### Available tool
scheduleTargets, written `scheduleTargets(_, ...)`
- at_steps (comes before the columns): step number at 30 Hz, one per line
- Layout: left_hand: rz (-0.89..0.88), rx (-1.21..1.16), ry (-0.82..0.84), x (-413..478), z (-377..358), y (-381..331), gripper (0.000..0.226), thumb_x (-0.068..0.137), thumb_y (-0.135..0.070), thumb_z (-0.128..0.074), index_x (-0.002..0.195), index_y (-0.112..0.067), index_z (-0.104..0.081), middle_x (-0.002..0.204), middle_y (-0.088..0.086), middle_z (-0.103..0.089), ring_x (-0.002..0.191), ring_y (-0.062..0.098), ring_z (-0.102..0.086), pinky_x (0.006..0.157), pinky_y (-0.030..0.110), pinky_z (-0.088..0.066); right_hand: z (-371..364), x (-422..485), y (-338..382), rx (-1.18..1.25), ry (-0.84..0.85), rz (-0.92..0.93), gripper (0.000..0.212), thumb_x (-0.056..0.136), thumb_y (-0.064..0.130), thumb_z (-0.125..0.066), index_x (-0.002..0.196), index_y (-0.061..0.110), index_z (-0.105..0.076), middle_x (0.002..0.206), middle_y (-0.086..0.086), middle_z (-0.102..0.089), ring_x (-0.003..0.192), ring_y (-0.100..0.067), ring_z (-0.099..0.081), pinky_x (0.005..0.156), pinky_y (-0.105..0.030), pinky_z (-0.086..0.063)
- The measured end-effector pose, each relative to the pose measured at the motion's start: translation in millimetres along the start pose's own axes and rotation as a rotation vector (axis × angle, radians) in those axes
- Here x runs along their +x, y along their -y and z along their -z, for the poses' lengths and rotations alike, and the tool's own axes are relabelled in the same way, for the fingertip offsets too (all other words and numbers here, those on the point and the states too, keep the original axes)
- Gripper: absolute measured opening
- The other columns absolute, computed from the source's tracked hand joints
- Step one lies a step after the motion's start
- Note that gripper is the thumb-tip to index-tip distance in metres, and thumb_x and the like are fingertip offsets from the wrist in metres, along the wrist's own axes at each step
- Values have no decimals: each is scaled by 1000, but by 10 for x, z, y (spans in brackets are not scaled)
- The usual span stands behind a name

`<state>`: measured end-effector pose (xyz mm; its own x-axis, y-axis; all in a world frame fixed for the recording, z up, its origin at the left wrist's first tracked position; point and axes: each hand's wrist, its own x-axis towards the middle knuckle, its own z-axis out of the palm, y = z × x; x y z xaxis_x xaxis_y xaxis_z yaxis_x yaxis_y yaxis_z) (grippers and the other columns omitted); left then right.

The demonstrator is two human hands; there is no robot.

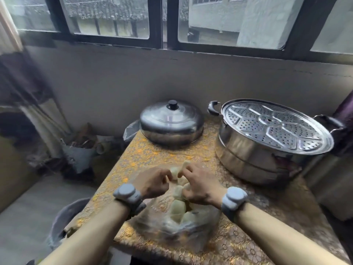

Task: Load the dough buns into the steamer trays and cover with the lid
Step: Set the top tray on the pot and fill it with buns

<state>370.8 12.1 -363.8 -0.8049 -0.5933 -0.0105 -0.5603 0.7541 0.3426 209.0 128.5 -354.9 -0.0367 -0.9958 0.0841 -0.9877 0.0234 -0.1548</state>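
Dough buns lie heaped in a clear plastic bag on the bench, under and between my hands. My left hand has its fingers curled, pinching the topmost bun. My right hand curls round buns just beside it. Blur is heavy there, so the bag's edge may be caught in the pinch too. Ahead of the left hand the domed lid sits flat on the bench. Ahead and right of the right hand stands the steamer, with a perforated tray on top.
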Motion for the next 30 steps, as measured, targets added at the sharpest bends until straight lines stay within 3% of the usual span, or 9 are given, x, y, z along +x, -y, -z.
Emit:
scheduleTargets(3, 21, -17, 89, -29, -63, 80, 31, 69, -45, -57, 100, -48, -55, 89, -28, -62, 83, -7, -58, 79, 26, -50, -13, 8, 32, -86, 239, -55, 55, 77, 39, -64, 127, 21, -51, 125, -8, -50, 119, -27, -43, 97, -40, -41)
scheduleTargets(5, 41, -79, 125, -27, -133, 73, 36, 68, -52, -59, 104, -45, -57, 94, -26, -65, 85, -9, -60, 83, 28, -52, -72, -21, 49, -90, 309, -68, 59, 73, 36, -69, 126, 20, -47, 122, -11, -50, 118, -28, -42, 96, -42, -42)
scheduleTargets(8, 110, -218, 200, -1, -266, -34, 45, 76, -53, -64, 114, -29, -62, 103, -13, -69, 92, 3, -63, 83, 23, -49, -146, -50, 34, -75, 309, -65, 56, 75, 26, -68, 124, 20, -43, 120, -10, -50, 119, -28, -40, 98, -43, -40)
scheduleTargets(11, 110, -306, 245, 34, -344, -225, 70, 66, -68, -54, 113, -16, -61, 102, 0, -69, 90, 14, -63, 76, 26, -47, -190, -65, 1, -60, 275, -75, 57, 76, 19, -65, 128, 20, -43, 121, -9, -51, 120, -28, -41, 101, -44, -37)
scheduleTargets(15, 130, -302, 259, 91, -386, -331, 40, 87, -42, -61, 113, -12, -56, 103, 4, -62, 89, 17, -54, 73, 25, -37, -196, -103, -53, 72, 224, -87, 55, 77, 12, -65, 129, 17, -48, 122, -9, -52, 115, -28, -49, 96, -36, -42)
scheduleTargets(20, 144, -363, 236, 181, -223, -198, 39, 79, -22, -75, 110, -17, -52, 99, 3, -62, 84, 18, -58, 58, 15, -41, -90, -164, -141, 332, 112, -155, 55, 75, 23, -72, 125, 23, -51, 117, -2, -62, 108, -21, -59, 90, -28, -47)
scheduleTargets(24, 114, -691, 180, 341, 221, -243, 45, 79, -7, -66, 116, -27, -53, 86, 9, -60, 62, 18, -56, 52, 24, -48, 263, -176, -204, 415, -52, -165, 54, 75, 22, -69, 125, 21, -49, 110, -2, -64, 98, -21, -60, 84, -28, -48)
scheduleTargets(27, 73, -830, 38, 625, 677, -503, 41, 75, 0, -67, 110, -21, -62, 95, 6, -61, 70, 16, -58, 56, 23, -50, 743, -142, -438, 425, -232, -171, 52, 76, 21, -71, 124, 19, -52, 109, -1, -62, 95, -16, -59, 85, -27, -49)
scheduleTargets(30, -23, -806, -55, 914, 994, -738, 53, 72, 9, -72, 113, -22, -59, 103, 8, -61, 79, 13, -61, 59, 18, -50, 1153, -149, -701, 385, -389, -167, 50, 77, 20, -74, 123, 18, -56, 113, 2, -54, 99, -10, -55, 88, -28, -52)
